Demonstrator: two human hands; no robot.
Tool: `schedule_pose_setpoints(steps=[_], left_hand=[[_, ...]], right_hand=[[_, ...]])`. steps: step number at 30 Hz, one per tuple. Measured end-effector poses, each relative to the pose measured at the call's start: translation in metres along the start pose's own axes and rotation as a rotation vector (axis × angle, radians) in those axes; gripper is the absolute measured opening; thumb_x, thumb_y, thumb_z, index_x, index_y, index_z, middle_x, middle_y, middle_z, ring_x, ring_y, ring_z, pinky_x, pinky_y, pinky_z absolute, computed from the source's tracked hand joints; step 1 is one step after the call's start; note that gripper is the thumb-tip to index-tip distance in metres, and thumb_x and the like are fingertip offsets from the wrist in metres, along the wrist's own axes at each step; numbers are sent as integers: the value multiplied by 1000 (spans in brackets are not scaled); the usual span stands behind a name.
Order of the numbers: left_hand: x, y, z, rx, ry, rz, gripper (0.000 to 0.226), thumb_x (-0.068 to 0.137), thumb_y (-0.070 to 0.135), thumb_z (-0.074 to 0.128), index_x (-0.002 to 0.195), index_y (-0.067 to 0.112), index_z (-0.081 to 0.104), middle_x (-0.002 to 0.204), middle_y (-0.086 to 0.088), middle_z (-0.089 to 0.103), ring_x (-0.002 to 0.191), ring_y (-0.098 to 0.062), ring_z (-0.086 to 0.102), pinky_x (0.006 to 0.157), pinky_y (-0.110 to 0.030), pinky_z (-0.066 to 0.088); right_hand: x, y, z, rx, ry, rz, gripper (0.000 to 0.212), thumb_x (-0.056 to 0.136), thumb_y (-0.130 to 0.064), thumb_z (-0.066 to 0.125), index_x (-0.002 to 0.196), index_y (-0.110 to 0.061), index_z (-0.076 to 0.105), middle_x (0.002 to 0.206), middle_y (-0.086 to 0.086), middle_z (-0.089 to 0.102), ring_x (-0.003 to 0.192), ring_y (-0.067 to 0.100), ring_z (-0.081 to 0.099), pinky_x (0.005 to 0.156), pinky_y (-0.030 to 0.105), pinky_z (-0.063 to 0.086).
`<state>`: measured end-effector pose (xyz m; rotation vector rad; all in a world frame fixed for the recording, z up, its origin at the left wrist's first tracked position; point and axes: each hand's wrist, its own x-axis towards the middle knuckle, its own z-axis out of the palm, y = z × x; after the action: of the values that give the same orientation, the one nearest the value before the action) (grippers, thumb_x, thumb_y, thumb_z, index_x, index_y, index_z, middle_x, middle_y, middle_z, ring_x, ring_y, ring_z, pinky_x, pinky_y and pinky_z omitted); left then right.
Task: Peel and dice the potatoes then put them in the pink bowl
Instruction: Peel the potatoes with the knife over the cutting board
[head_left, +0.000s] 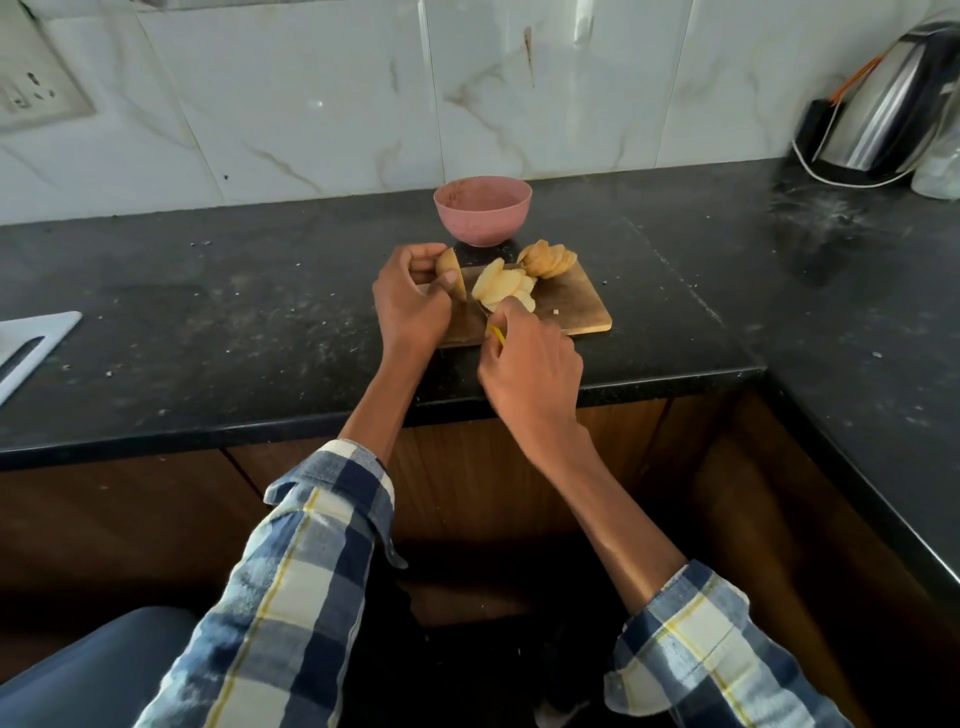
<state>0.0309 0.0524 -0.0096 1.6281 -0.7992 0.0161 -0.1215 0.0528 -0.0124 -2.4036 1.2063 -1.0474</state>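
Open worktop (208, 291) is lying left and right of the cutting board (582, 306); the pink bowl (483, 210) is blocking its far edge, with a kettle (883, 114) crowding the right corner.

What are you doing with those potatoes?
A person is slicing potatoes on a wooden cutting board on the black counter. The left hand holds the uncut end of a potato, and the right hand grips a knife with a yellow handle, its blade mostly hidden. Two fans of round slices lie on the board. The pink bowl stands just behind the board, and no potato shows in it yet. Nothing is diced so far.
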Motion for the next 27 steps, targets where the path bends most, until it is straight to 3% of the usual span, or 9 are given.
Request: schedule_pose_setpoints(steps=[7, 11, 19, 27], left_hand=[[-5, -5, -14, 32, -29, 96, 29, 88, 4, 73, 114, 17, 73, 104, 10, 74, 94, 1, 68, 84, -15, 55], [-4, -7, -13, 10, -23, 58, 24, 89, 11, 76, 110, 20, 72, 102, 12, 73, 94, -1, 68, 82, -19, 57], [-3, -8, -14, 2, -11, 69, 23, 87, 10, 78, 106, 20, 72, 100, 13, 72, 91, 5, 66, 77, -8, 51], [-2, -7, -15, -10, -1, 94, 15, 87, 13, 79, 100, 18, 74, 94, 11, 73, 86, -1, 67, 73, -10, 51]], right_hand=[[8, -10, -4, 91, 138, -43, 12, 97, -29, 66, 106, -27, 58, 85, -3, 68, 80, 20, 68, 66, 43, 57], [20, -22, -9, 66, 169, -114, 9, 98, -28, 65, 104, -25, 58, 83, -3, 68, 79, 20, 68, 64, 36, 52], [28, -28, -7, -13, 138, -144, 10, 98, -29, 65, 103, -26, 57, 85, -3, 68, 80, 21, 69, 66, 41, 57], [40, -39, -2, 18, 86, -121, 13, 98, -26, 64, 110, -20, 63, 93, 1, 71, 86, 21, 69, 68, 38, 54]])
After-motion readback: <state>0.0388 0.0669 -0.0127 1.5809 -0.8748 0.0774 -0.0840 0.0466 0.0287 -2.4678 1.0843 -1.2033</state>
